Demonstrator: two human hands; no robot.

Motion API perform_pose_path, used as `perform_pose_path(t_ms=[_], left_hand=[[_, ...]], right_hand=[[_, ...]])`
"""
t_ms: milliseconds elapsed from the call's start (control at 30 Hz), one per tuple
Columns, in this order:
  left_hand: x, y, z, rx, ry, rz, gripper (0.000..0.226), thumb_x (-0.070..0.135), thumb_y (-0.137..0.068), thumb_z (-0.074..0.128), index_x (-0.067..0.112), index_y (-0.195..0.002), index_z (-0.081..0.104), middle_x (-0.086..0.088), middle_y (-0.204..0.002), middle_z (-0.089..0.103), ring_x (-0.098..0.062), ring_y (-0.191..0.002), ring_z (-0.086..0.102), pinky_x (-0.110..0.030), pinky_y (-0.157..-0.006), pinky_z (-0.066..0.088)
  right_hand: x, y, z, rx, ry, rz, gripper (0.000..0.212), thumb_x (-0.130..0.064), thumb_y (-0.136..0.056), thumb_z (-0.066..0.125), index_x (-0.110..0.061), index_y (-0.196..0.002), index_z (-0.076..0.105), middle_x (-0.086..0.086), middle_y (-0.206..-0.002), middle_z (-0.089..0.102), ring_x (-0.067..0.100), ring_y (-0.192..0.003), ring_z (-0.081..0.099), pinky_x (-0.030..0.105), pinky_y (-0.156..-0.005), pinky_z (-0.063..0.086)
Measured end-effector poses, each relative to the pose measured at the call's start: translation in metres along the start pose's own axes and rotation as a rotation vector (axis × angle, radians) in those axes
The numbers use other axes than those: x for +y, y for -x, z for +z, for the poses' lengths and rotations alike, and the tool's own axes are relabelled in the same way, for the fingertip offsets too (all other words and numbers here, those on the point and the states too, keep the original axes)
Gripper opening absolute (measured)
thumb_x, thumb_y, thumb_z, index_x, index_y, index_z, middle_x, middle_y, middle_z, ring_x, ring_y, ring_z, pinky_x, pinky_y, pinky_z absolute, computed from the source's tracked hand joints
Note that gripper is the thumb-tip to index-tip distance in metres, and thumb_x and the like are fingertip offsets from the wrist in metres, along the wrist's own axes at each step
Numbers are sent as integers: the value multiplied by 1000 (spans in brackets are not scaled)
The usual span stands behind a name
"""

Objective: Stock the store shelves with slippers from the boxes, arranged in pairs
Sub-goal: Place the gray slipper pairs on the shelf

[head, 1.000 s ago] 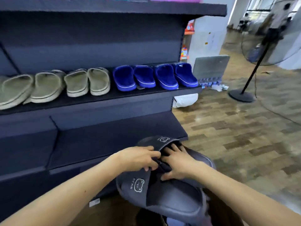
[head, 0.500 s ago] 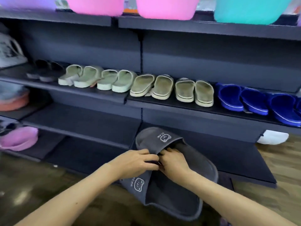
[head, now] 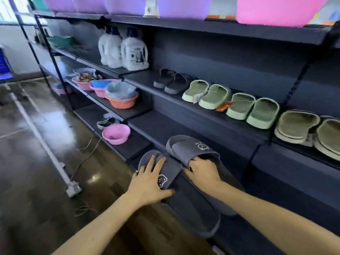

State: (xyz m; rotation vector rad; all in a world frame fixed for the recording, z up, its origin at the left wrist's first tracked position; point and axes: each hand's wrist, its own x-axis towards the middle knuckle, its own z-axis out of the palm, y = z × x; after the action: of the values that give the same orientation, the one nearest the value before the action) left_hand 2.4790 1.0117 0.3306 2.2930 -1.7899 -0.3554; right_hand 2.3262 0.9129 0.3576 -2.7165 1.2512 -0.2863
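Left hand [head: 149,184] lies flat, fingers spread and straight, pressing on the strap of the left grey slipper [head: 171,172]. Right hand [head: 203,173] has its fingers curled in under the strap of the right grey slipper [head: 189,150] and grips it there; the fingertips are hidden inside. The two slippers lie side by side and touching between the hands, toes pointing away from the wrists, at the front of the lower shelf [head: 158,126]. Can't tell if they are fully set down or overhang the edge. Judged as mid-placement of one pair: paired up, needs a push inward and squaring, then release. Done so far, up and beyond the fingertips on the upper shelf [head: 139,78]: a dark pair [head: 173,82], green pairs [head: 207,95] and, further out past the right hand, a beige pair [head: 301,127], all in twos. Left to do: the lower shelf beyond the hands shows no other slippers, so most of that row is unstocked. Boxes not in view, so remaining stock can't be told.
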Motion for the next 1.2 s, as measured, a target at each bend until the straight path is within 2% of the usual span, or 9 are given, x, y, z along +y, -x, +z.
perform_pose_path(t_ms=[200, 267, 367, 467, 667, 867, 967, 1033, 1200], left_hand=[[-83, -72, -44, 227, 76, 23, 89, 60, -51, 38, 28, -133, 45, 3, -136, 49, -23, -127, 44, -36, -107, 35], [-108, -108, -72, 276, 19, 92, 85, 57, -53, 37, 20, -127, 53, -1, -132, 54, -23, -123, 48, -32, -107, 33], [-141, -165, -118, 304, -88, 162, 88, 58, -54, 35, 17, -130, 51, -5, -139, 48, -22, -130, 42, -31, -112, 26], [-164, -218, -161, 289, -116, 195, 88, 54, -57, 34, 13, -134, 48, -6, -142, 45, -22, -133, 40, -25, -111, 19], [-204, -318, -229, 287, -210, 297, 70, 42, -77, 26, 5, -132, 50, -14, -133, 55, -29, -123, 50, -18, -106, 23], [-265, -424, -265, 391, -338, 280, 61, 54, -86, 20, 28, -128, 56, 0, -121, 65, -29, -110, 55, -41, -90, 49], [-297, -489, -272, 491, -143, 253, 52, 51, -87, 38, 21, -123, 61, -2, -122, 64, -29, -112, 56, -34, -98, 41], [-316, -537, -276, 562, 35, 243, 34, 32, -89, 57, 14, -117, 65, -6, -119, 66, -28, -112, 58, -27, -97, 38], [-353, -648, -272, 496, 226, 298, 29, 19, -90, 60, 13, -118, 64, -5, -123, 64, -21, -115, 57, -11, -89, 32]], right_hand=[[-37, -100, 10, -85, -55, -42, 41, -40, -92, 47, -16, -59, 41, 5, -75, 54, 24, -79, 56, 28, -62, 35], [-45, -141, 11, -97, -135, -61, 36, -37, -92, 49, -13, -65, 48, 7, -79, 56, 25, -83, 55, 28, -66, 37], [-55, -206, 7, -40, -179, -194, 33, -29, -92, 50, -16, -65, 37, 8, -89, 52, 23, -85, 50, 27, -67, 30], [-56, -269, -6, 22, -200, -291, 16, -27, -91, 51, -11, -91, 54, 9, -111, 55, 26, -103, 51, 30, -72, 33], [-58, -380, -25, 40, -173, -335, 49, -33, -89, 54, -14, -133, 45, 1, -137, 46, 21, -127, 41, 30, -101, 36], [-75, -485, -25, 27, -214, -243, 62, -37, -90, 53, -15, -143, 31, 1, -150, 29, 22, -138, 27, 39, -113, 26], [-88, -544, -24, 31, -238, -178, 65, -39, -90, 52, -15, -145, 26, 1, -153, 23, 23, -141, 22, 41, -114, 24], [-94, -582, -19, 58, -218, -134, 67, -40, -91, 50, -15, -146, 21, 0, -155, 18, 21, -142, 20, 38, -115, 22], [-100, -669, 1, 29, -148, 69, 68, -42, -93, 45, -18, -148, 13, -2, -157, 9, 21, -144, 12, 46, -117, 16]])
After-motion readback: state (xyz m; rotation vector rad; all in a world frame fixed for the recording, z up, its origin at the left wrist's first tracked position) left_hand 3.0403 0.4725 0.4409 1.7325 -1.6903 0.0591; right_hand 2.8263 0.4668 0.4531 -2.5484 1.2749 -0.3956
